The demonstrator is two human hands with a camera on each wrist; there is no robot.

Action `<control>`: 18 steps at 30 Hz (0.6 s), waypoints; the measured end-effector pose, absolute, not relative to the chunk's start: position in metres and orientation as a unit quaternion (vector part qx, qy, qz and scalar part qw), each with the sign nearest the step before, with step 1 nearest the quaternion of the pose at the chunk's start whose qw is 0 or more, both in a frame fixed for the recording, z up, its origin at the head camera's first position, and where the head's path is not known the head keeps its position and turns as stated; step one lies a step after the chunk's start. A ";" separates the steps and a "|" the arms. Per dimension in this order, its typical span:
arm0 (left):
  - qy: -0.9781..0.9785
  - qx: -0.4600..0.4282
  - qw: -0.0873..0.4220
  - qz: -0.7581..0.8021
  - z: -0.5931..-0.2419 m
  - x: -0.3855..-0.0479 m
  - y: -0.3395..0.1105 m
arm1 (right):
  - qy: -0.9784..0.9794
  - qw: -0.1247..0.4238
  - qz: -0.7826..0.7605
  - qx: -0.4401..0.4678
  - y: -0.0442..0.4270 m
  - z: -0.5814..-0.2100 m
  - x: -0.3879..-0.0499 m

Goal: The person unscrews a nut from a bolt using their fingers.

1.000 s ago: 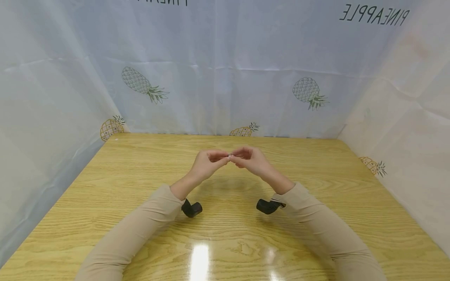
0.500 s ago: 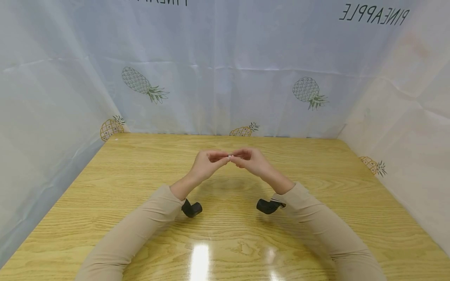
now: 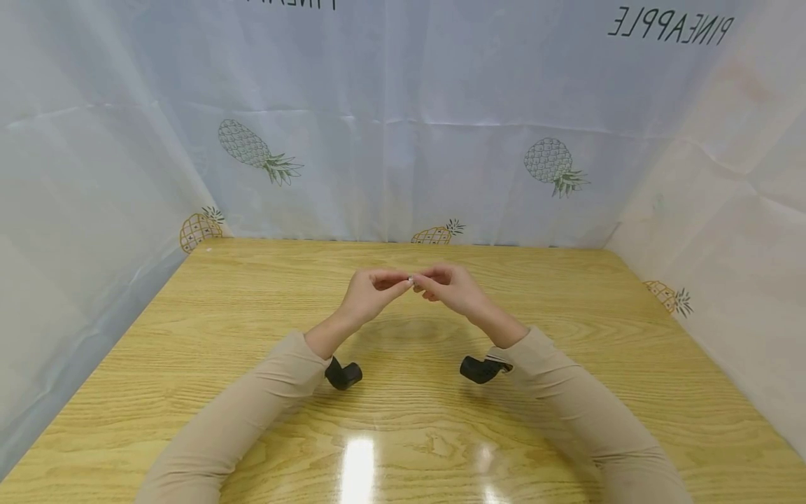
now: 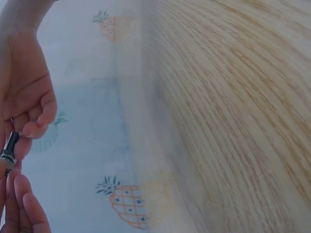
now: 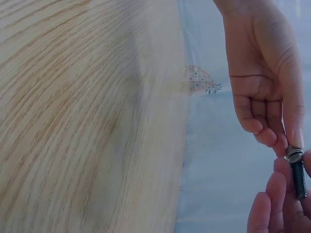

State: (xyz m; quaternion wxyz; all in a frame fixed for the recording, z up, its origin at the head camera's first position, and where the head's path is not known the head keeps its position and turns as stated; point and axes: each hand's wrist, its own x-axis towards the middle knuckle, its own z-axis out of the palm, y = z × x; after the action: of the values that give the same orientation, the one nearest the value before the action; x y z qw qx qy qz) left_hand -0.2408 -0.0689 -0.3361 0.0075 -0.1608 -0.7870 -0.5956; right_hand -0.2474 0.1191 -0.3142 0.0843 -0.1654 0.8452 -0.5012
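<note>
I see left hand (image 3: 368, 294) and right hand (image 3: 460, 290), fingertips nearly together, pinch one bolt (image 5: 298, 171); its threaded shank (image 5: 300, 184) points toward the left palm.

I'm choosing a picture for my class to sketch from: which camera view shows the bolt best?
The right wrist view: the bolt is largest there, its thread ridges visible. The left wrist view shows it at the edge, partly covered, threads unclear; the head view, only a tiny speck.
</note>
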 end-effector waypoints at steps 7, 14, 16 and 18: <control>-0.784 -0.157 0.012 -0.600 -0.336 -0.242 -0.069 | 0.840 0.077 -0.510 -0.170 0.120 -0.313 -0.247; -0.785 -0.153 0.009 -0.600 -0.336 -0.241 -0.069 | 0.835 0.097 -0.515 -0.170 0.120 -0.313 -0.247; -0.783 -0.153 0.010 -0.603 -0.336 -0.242 -0.069 | 0.837 0.091 -0.511 -0.174 0.120 -0.314 -0.247; -0.780 -0.154 0.012 -0.606 -0.337 -0.242 -0.069 | 0.835 0.087 -0.514 -0.174 0.119 -0.314 -0.248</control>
State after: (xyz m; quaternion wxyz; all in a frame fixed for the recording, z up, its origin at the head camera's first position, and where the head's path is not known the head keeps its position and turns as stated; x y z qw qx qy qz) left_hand -0.2418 -0.0688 -0.3367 0.0119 -0.1541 -0.7802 -0.6061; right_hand -0.2476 0.1195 -0.3142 0.0874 -0.1740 0.8352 -0.5144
